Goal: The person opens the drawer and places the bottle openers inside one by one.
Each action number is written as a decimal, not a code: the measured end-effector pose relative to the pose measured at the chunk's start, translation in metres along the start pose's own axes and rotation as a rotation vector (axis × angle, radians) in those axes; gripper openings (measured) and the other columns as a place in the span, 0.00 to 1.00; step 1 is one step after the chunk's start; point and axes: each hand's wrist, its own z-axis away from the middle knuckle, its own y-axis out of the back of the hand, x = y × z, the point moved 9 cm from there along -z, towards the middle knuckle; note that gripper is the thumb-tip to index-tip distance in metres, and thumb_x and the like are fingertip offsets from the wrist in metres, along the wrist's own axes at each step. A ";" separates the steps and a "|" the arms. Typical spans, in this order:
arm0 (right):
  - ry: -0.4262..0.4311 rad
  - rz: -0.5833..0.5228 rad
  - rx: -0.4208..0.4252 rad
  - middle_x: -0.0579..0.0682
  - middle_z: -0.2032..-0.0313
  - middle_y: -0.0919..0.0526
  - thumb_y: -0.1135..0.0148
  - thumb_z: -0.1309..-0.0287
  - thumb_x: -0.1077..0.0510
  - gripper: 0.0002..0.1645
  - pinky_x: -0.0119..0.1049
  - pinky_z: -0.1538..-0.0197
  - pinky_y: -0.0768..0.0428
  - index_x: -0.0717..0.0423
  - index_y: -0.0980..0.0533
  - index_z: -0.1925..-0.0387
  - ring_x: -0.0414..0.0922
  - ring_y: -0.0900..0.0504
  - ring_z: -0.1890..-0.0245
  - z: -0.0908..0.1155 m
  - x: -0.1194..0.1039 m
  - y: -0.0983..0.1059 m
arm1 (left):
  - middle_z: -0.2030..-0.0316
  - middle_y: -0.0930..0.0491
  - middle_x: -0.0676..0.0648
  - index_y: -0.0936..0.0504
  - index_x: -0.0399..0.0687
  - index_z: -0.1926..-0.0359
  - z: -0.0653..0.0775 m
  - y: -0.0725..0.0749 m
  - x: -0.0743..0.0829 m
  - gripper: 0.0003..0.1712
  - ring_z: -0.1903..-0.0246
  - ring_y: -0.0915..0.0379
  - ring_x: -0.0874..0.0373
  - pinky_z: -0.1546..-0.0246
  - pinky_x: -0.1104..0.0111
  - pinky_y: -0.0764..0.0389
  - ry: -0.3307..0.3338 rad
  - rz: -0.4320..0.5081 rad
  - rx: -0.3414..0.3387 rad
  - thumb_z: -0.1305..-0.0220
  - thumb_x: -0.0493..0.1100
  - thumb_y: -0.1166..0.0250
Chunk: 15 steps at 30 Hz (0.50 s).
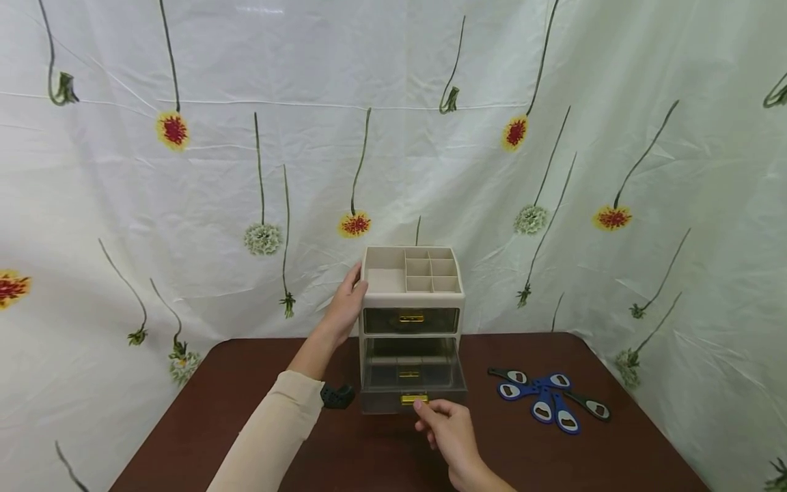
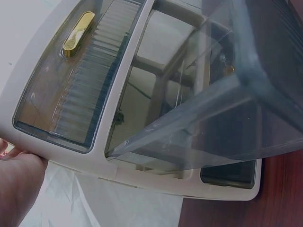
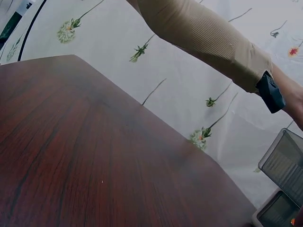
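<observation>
A cream desktop drawer organizer [image 1: 412, 301] stands upright on the table, with an open compartment and several small cells on top. My left hand [image 1: 344, 307] rests against its left side near the top, fingers along the wall. The see-through middle drawer [image 1: 384, 402] is pulled out toward me. My right hand [image 1: 451, 434] pinches its gold handle [image 1: 415, 398] between thumb and fingers. The top drawer [image 1: 381, 321] is closed, and the lower drawer [image 2: 232, 175] also sits in the frame. In the right wrist view the right hand is not visible.
On the brown table [image 1: 246, 410], right of the organizer, several blue and black bottle openers [image 1: 544, 411] with pale oval ends lie fanned out. A white cloth [image 1: 307, 171] with printed flowers hangs behind. A dark wrist device [image 1: 337, 396] is on the left forearm.
</observation>
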 end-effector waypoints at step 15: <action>0.126 0.288 -0.221 0.50 0.73 0.14 0.28 0.37 0.56 0.11 0.42 0.69 0.20 0.61 0.15 0.60 0.47 0.20 0.75 0.014 -0.031 0.030 | 0.20 0.52 0.43 0.54 0.49 0.16 -0.002 0.001 0.000 0.33 0.24 0.52 0.47 0.27 0.50 0.45 -0.016 0.031 0.002 0.16 0.42 0.57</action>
